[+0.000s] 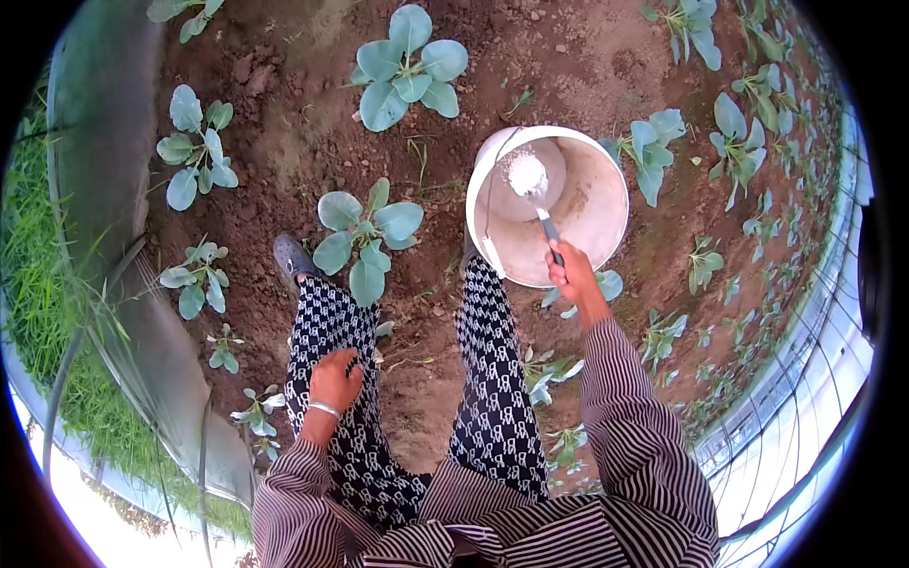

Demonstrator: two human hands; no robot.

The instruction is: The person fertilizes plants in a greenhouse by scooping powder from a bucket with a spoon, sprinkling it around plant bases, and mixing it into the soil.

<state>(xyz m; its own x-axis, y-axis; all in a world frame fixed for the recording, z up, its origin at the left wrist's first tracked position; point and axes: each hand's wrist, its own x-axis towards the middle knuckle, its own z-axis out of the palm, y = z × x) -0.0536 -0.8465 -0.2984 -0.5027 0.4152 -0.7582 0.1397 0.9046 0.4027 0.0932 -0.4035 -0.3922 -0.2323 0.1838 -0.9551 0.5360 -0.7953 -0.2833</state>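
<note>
My right hand (573, 273) is closed round the dark grey handle of a small scoop (547, 225), whose head reaches into a white bucket (606, 204). A heap of white granules (526, 176) covers the scoop's head, hiding its shape. The bucket tilts toward me on the soil, and its wire handle lies across the left side of the opening. Over my left knee is my left hand (334, 381), with fingers curled in and a bracelet (324, 409) at the wrist. What those fingers hold, if anything, is hidden.
Young leafy plants (412, 71) grow in the brown soil (284, 133) on all sides; one plant (365, 237) stands between my feet and the bucket. At left runs a plastic sheet (104, 142) with grass (33, 256) beyond it. Netting (795, 407) curves along the right.
</note>
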